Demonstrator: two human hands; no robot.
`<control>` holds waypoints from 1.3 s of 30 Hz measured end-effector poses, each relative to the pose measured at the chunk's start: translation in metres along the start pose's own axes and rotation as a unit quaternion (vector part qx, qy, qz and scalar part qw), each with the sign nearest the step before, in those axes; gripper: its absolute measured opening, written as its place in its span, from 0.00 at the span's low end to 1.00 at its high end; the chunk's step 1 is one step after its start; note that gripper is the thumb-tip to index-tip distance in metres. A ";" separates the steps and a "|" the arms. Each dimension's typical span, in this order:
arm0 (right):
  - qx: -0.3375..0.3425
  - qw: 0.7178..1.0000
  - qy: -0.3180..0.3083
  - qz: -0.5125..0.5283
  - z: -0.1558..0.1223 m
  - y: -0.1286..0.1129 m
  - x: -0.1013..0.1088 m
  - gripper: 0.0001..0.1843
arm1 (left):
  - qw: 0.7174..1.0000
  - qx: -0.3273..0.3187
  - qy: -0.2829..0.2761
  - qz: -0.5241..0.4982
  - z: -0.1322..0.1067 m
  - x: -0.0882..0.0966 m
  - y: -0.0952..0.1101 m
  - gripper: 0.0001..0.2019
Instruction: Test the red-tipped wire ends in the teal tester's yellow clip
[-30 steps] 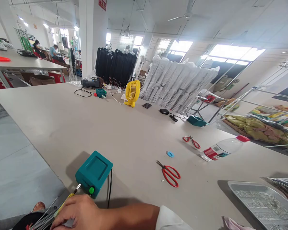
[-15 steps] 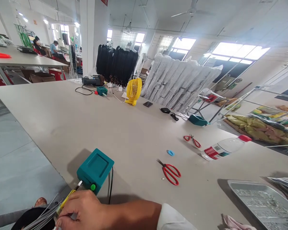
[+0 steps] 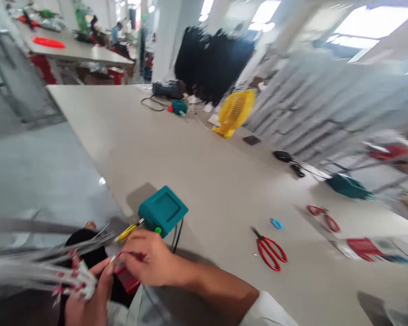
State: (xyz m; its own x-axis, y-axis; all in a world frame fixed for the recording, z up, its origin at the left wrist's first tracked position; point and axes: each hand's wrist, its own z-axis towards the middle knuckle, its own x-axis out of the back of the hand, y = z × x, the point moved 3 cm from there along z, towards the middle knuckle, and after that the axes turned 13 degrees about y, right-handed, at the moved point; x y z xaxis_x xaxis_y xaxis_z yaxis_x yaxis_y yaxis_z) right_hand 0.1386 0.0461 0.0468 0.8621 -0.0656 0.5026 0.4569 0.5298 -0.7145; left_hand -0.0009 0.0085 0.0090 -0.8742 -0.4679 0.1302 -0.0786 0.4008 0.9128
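Note:
My right hand is closed in a pinch on a thin wire with a red tip, just in front of a teal box at the table's near edge. A yellow-handled probe sticks out of the box toward my hands. My left hand sits low at the left, fingers wrapped around a bundle of grey wires with red ends, which fans out to the left. The frame is smeared by motion.
Red scissors and a small blue ring lie right of the box on the long grey table. Further off are a second pair of red scissors, a yellow fan, a lying bottle and racks of hanging cables.
The view has swung down and left. My left hand with the wire bundle has come into view, and my right hand has moved to the bundle's red ends.

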 end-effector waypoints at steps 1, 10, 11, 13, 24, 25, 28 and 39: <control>-0.014 1.000 -0.004 0.014 -0.001 -0.001 0.000 0.13 | 1.000 0.021 -0.002 -0.024 -0.001 0.000 -0.001 0.14; -0.136 0.984 0.017 0.114 -0.003 -0.006 0.002 0.10 | 0.998 0.011 0.004 -0.066 -0.006 0.005 0.000 0.12; -0.149 0.981 0.022 0.120 -0.002 -0.005 0.001 0.09 | 0.998 0.008 -0.002 -0.066 -0.007 0.004 0.001 0.11; -0.163 0.979 0.027 0.122 0.000 -0.004 -0.002 0.07 | 0.998 -0.002 -0.008 -0.068 -0.009 0.002 0.006 0.09; -0.119 0.989 0.029 0.080 -0.001 -0.008 -0.014 0.10 | 0.993 0.005 -0.012 -0.117 -0.011 0.002 0.002 0.07; -0.116 0.990 0.021 0.079 -0.002 -0.008 -0.014 0.10 | 0.992 0.006 -0.013 -0.124 -0.010 0.002 0.000 0.07; -0.106 0.991 -0.012 0.077 -0.004 -0.007 -0.012 0.10 | 0.992 0.009 -0.003 -0.124 -0.007 0.003 -0.003 0.07; 0.023 0.997 -0.029 0.067 0.012 -0.008 0.009 0.09 | 0.996 -0.083 -0.031 0.004 -0.006 0.007 0.015 0.06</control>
State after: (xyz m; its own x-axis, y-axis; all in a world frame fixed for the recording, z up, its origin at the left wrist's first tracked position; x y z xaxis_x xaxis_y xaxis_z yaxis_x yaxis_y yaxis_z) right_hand 0.1405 0.0518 0.0629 0.9000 0.0572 0.4320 0.3261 0.5692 -0.7548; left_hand -0.0056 0.0062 0.0264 -0.9031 -0.4128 0.1180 0.0041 0.2667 0.9638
